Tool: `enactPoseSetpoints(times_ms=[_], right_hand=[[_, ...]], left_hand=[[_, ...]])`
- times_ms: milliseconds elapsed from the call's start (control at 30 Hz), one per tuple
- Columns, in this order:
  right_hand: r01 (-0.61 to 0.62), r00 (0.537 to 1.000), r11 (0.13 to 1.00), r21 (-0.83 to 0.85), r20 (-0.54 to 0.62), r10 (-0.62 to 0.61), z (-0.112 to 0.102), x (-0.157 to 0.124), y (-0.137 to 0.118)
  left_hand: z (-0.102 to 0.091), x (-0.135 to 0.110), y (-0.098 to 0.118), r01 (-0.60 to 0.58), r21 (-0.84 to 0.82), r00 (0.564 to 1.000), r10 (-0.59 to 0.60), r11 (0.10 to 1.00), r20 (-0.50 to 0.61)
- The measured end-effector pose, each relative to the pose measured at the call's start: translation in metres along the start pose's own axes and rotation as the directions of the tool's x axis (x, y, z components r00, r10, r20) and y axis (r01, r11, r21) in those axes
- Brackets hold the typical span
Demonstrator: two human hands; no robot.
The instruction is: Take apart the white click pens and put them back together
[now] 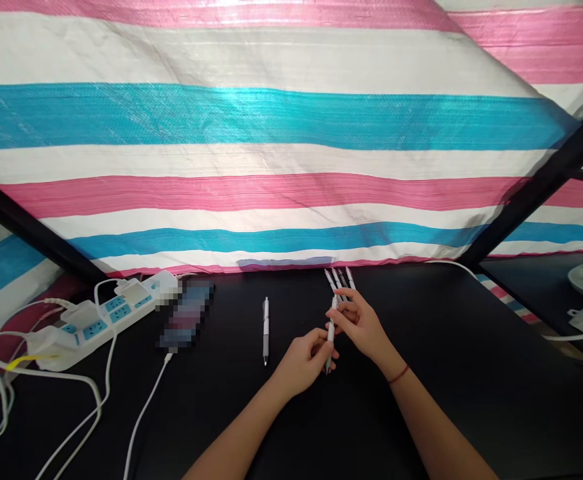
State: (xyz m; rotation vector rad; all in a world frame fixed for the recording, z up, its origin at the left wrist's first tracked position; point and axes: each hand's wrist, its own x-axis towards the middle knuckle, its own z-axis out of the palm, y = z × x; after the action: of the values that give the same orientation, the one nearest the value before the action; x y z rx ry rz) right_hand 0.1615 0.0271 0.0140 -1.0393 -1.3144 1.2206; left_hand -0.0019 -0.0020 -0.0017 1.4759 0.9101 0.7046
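Observation:
Between my two hands is a white pen, tilted with its tip toward me. My left hand is closed around its lower barrel near the tip. My right hand pinches the upper part of the same pen near its clip end. Just beyond my right hand lie several similar pens, side by side on the black table; their lower parts are hidden behind my fingers. To the left of my hands a single white and grey pen lies alone, tip toward me.
At left a white power strip holds plugged-in chargers with looping white cables. A blurred phone lies beside it on a charging cable. Striped plastic sheeting hangs behind the table, with black metal bars at both sides.

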Motion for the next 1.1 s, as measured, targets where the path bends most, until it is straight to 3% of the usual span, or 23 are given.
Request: enactPoseSetpoints(times_ms=[400,1100], right_hand=[[-0.019,0.999,1.0,0.012,0.04,0.018,-0.0014,-0.0004,-0.002],[-0.012,1.0,1.0,-0.027,0.013,0.012,-0.0013,0.0003,0.0017]], left_hand=[[0.0001,-0.0009,0.0015,0.007,0.041,1.0,-0.007,0.999,0.006],[0.0004,-0.0005,0.0009,0.016,0.01,1.0,-0.016,1.0,-0.012]])
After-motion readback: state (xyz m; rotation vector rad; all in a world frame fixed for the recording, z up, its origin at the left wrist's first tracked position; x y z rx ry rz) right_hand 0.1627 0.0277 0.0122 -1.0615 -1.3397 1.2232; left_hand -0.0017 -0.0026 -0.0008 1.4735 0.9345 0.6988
